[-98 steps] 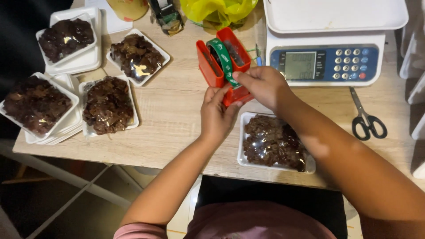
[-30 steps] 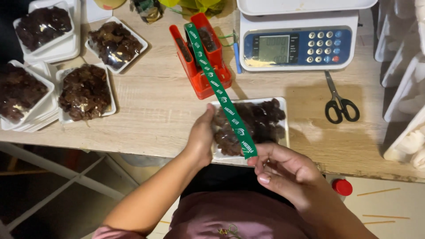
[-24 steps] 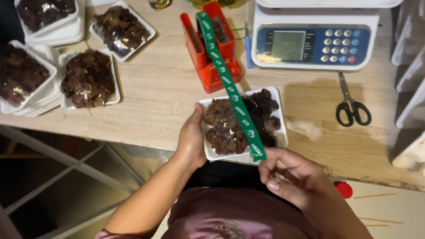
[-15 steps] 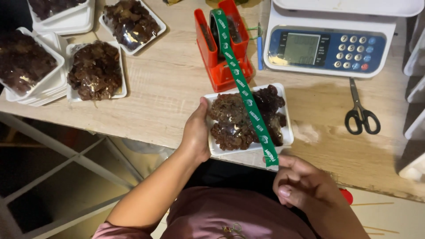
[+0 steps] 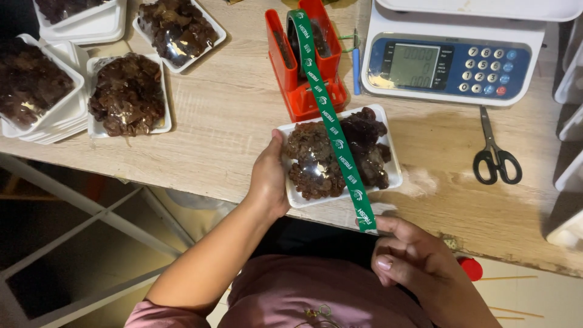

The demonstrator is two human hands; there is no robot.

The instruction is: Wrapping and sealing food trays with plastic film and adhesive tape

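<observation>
while left hand [image 5: 267, 182] grips tray [image 5: 388, 176], right hand [image 5: 413, 261] pinches green tape [image 5: 333, 130] across it.

Tape [image 5: 337, 146] across tray [image 5: 395, 176], dispenser [image 5: 303, 61] behind.

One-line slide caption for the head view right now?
Right hand stretches green tape from red dispenser across wrapped tray steadied by left hand.

A single head-worn camera looks steeply down from just above the person's chest, facing forward across the wooden table [image 5: 206, 127] toward the weighing scale [image 5: 452, 58] at its far edge; close range, both forearms entering from below
</observation>
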